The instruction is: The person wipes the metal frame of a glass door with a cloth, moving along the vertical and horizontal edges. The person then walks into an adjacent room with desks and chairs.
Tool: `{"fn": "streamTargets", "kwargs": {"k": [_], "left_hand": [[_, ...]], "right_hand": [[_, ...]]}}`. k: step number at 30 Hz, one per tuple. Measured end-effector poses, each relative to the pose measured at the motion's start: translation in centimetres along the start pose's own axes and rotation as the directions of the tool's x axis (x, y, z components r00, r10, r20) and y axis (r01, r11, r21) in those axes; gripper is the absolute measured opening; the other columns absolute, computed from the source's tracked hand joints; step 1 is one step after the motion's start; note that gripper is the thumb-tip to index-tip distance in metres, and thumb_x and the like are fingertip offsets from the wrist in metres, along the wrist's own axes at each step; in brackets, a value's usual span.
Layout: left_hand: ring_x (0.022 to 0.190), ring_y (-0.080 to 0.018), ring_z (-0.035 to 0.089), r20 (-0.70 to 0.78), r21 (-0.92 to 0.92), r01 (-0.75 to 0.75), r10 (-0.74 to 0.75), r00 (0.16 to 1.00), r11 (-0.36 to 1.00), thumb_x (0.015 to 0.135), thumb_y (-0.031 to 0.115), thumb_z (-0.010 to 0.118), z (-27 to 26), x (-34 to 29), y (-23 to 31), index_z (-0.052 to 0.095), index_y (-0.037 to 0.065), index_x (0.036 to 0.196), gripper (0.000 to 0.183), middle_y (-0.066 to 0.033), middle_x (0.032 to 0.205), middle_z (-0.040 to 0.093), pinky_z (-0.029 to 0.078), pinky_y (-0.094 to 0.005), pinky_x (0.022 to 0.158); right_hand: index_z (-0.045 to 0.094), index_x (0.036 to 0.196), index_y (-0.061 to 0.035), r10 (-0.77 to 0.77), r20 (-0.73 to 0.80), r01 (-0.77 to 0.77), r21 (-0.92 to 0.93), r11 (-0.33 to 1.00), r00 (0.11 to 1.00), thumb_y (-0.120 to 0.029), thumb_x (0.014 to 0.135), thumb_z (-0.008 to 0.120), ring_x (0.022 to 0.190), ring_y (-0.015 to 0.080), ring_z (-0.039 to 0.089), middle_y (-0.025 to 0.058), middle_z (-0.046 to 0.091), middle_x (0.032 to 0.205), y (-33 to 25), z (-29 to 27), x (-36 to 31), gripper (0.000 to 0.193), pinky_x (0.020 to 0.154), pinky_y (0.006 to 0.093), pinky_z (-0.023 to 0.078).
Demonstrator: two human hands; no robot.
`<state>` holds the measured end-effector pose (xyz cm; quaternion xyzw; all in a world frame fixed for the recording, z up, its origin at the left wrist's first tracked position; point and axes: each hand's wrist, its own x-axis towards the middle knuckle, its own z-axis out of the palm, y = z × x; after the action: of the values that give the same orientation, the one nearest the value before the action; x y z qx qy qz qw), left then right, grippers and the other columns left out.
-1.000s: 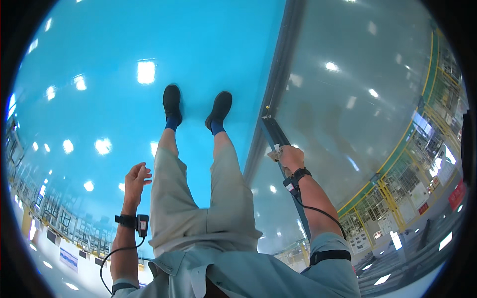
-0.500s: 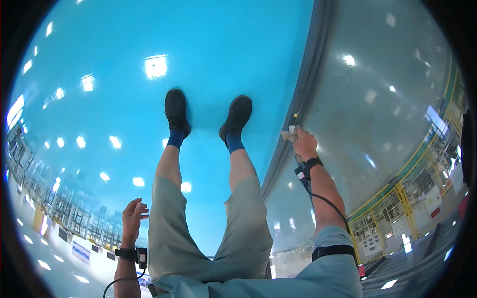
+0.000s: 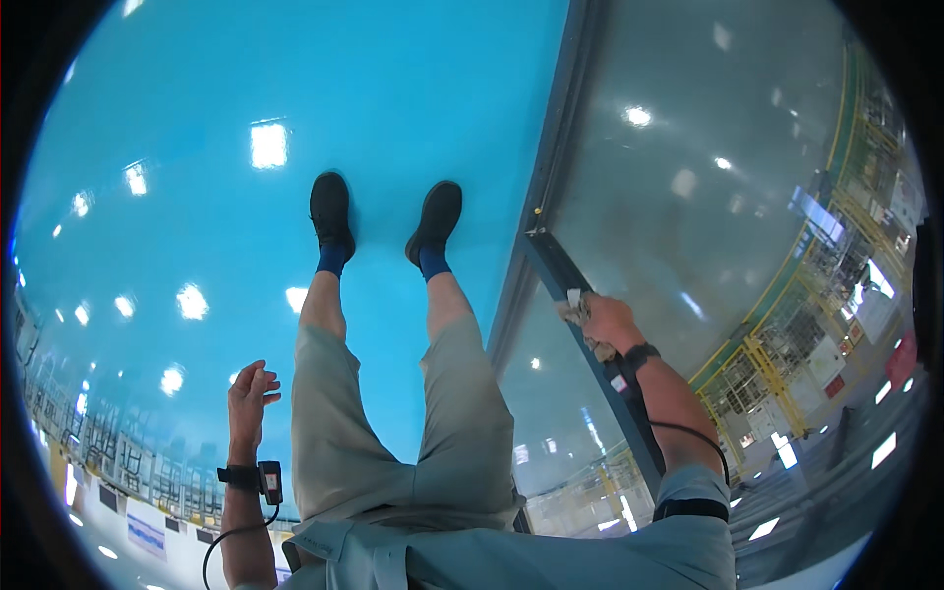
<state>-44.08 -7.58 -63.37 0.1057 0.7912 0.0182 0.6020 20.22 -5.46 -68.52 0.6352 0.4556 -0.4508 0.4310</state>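
The right hand [image 3: 610, 323] grips a crumpled beige-grey cloth [image 3: 571, 312] at a long dark-grey metal rail [image 3: 557, 267]; the left hand [image 3: 252, 391] hangs empty, loosely open. Spreading the cloth flat, with even pressure, would suit the rail best.

You wear a grey-blue shirt [image 3: 551, 559], grey-beige knee-length trousers [image 3: 457, 447], dark blue socks [image 3: 332, 259] and black shoes [image 3: 331, 211]. Black straps [image 3: 237, 477] hold a small dark box [image 3: 269, 483] at each wrist, with a black cable [image 3: 231, 533]; a black band [image 3: 691, 508] circles your right sleeve [image 3: 693, 483].
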Motion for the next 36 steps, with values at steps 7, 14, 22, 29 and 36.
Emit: {"fn": "streamTargets", "kwargs": {"k": [7,14,22,29,36], "left_hand": [[0.097,-0.0201,0.068,0.044,-0.095,0.004,0.000,0.999,0.995,0.104,0.031,0.059,0.5,-0.3,-2.5,0.058,-0.002,0.136,0.046,-0.0126,0.111,0.068,0.058,-0.0341,0.081],[0.098,-0.0206,0.068,0.145,-0.175,-0.049,0.075,0.987,0.983,0.104,0.036,0.058,1.0,0.2,-2.7,0.057,-0.003,0.137,0.050,-0.0129,0.112,0.068,0.058,-0.0330,0.082],[0.098,-0.0201,0.068,0.158,-0.196,-0.004,0.036,0.987,0.981,0.104,0.035,0.059,0.6,0.9,-4.7,0.057,-0.003,0.137,0.050,-0.0129,0.111,0.068,0.058,-0.0326,0.081],[0.095,-0.0197,0.068,0.096,-0.138,0.009,0.005,0.995,0.990,0.104,0.035,0.059,0.2,0.6,-3.9,0.057,-0.002,0.137,0.049,-0.0117,0.109,0.067,0.059,-0.0328,0.079],[0.094,-0.0196,0.067,0.038,-0.070,0.084,-0.081,0.996,0.994,0.104,0.033,0.060,-0.9,0.3,-4.7,0.057,-0.002,0.136,0.048,-0.0112,0.107,0.067,0.058,-0.0326,0.077]], "right_hand": [[0.065,0.117,-0.0126,-0.030,-0.011,0.028,-0.127,0.992,0.999,-0.017,0.068,0.076,0.090,0.0372,0.072,0.0150,0.075,0.093,2.6,-1.8,-12.4,0.051,0.080,0.0491,0.057],[0.066,0.117,-0.0142,0.092,0.090,-0.074,-0.184,0.980,0.992,-0.029,0.070,0.079,0.089,0.0402,0.071,0.0166,0.074,0.090,2.9,-6.0,-26.0,0.050,0.078,0.0487,0.057],[0.065,0.126,-0.0198,0.062,0.105,-0.036,-0.230,0.972,0.993,-0.031,0.075,0.077,0.082,0.0360,0.073,0.0112,0.075,0.089,3.4,-10.2,-38.0,0.054,0.071,0.0473,0.057],[0.058,0.126,-0.0170,0.053,-0.141,-0.078,-0.178,0.981,0.989,-0.015,0.081,0.068,0.086,0.0399,0.071,0.0164,0.071,0.086,2.6,-2.7,-21.8,0.046,0.076,0.0515,0.056],[0.063,0.122,-0.0125,0.058,-0.146,-0.073,-0.101,0.992,0.988,-0.011,0.081,0.067,0.092,0.0394,0.071,0.0182,0.074,0.095,0.9,0.7,-6.3,0.040,0.081,0.0505,0.056]]}}
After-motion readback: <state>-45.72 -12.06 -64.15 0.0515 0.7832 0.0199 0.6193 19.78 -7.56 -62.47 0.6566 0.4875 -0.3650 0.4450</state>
